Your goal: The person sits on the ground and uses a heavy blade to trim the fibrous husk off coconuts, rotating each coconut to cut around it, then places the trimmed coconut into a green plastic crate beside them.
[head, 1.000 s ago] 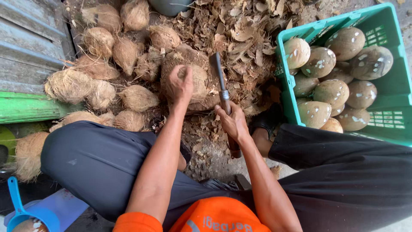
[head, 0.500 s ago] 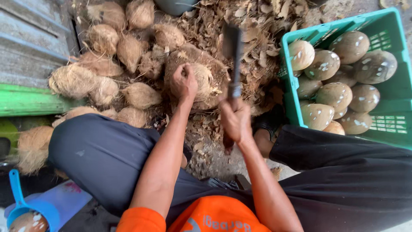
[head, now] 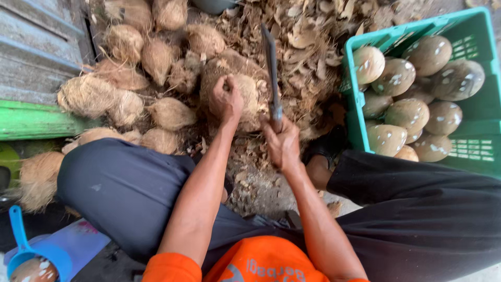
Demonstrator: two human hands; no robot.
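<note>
With our left hand (head: 226,100) gripping a half-husked coconut (head: 237,89) and our right hand (head: 282,141) closed around the knife (head: 271,62), the crate (head: 355,112) beside it holds many husked coconuts (head: 407,112), and a pile of unhusked ones (head: 125,89) waits.

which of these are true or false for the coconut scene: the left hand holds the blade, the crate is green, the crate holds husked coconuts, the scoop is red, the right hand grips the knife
1. The left hand holds the blade. False: it rests on the fibrous coconut being worked.
2. The plastic crate is green. True.
3. The crate holds husked coconuts, smooth and pale. True.
4. The scoop at the lower left is red. False: it is blue.
5. The right hand grips the handle of the long knife. True.
6. The pile of unhusked coconuts lies right of the crate. False: it lies at the left, by the wooden boards.
</note>
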